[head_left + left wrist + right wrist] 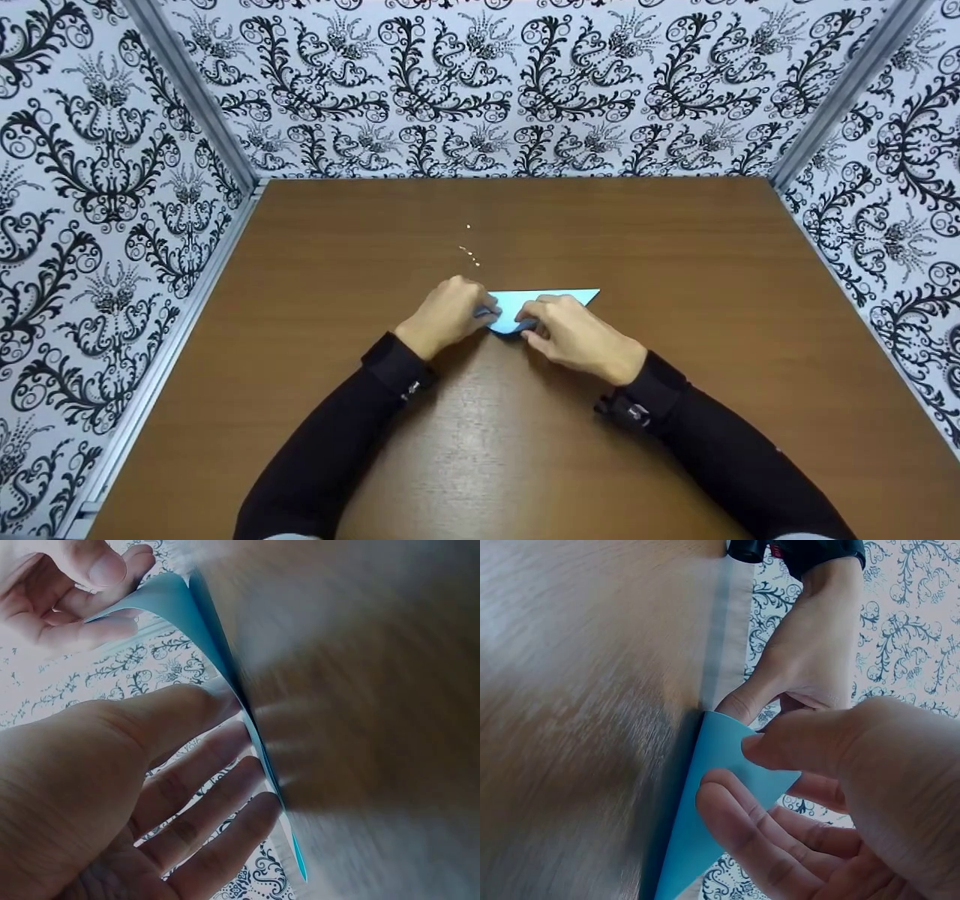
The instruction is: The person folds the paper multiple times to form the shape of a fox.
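A folded sheet of light blue paper (559, 295) lies on the wooden table in front of the person, its pointed corner toward the right. At its left end my left hand (450, 309) holds it, the thumb at the near edge and the fingers farther up. My right hand (574, 334) pinches the near edge between thumb and fingers. That edge bows upward, and in the left wrist view the blue paper (172, 604) curves away from the table toward the right hand (71, 596). The right wrist view shows the right index fingertip (724, 802) over the paper's face.
Beyond the hands, several small pale specks (469, 253) dot the brown table (360, 240). Walls with a black-and-white scroll pattern (480, 82) enclose the back and both sides, with metal posts (199, 90) at the corners. Both forearms wear dark sleeves (322, 442).
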`<state>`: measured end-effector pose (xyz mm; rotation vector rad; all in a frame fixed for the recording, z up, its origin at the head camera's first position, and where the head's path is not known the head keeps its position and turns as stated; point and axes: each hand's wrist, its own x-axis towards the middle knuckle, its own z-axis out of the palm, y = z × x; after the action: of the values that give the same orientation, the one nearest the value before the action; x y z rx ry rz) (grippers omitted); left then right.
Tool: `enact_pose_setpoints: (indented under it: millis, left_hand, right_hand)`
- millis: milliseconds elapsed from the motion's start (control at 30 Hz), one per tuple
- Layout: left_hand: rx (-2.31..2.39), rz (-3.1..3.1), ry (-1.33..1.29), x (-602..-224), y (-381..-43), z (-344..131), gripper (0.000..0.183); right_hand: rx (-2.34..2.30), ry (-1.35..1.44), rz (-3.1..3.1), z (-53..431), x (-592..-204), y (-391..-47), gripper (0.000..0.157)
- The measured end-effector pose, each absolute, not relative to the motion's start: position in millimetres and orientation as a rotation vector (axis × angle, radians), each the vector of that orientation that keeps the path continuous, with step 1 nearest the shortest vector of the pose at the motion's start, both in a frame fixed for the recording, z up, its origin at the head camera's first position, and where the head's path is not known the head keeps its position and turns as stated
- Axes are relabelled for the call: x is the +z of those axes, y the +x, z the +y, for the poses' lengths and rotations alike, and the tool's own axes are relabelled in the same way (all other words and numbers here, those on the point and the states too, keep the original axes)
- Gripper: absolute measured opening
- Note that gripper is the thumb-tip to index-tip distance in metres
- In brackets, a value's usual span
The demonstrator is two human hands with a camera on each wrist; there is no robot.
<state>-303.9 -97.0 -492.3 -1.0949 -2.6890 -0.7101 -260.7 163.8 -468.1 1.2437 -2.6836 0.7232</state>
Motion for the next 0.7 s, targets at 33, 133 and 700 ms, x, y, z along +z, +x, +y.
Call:
enact_pose_setpoints:
  millis: [33, 133, 700]
  left_hand:
    - [-0.711, -2.687, -1.096, -492.2, -303.9, -97.2, 0.006]
    - [-0.714, -2.688, -1.094, -491.8, -304.2, -97.6, 0.006]
    - [-0.714, -2.718, -1.067, -493.7, -308.7, -100.4, 0.007]
  right_hand:
    - [0.728, 1.240, -2.680, 163.8, -468.0, -261.4, 0.009]
    - [0.748, 1.217, -2.673, 164.0, -467.7, -263.9, 0.006]
    - [1.000, 1.009, -2.691, 162.0, -464.1, -287.1, 0.005]
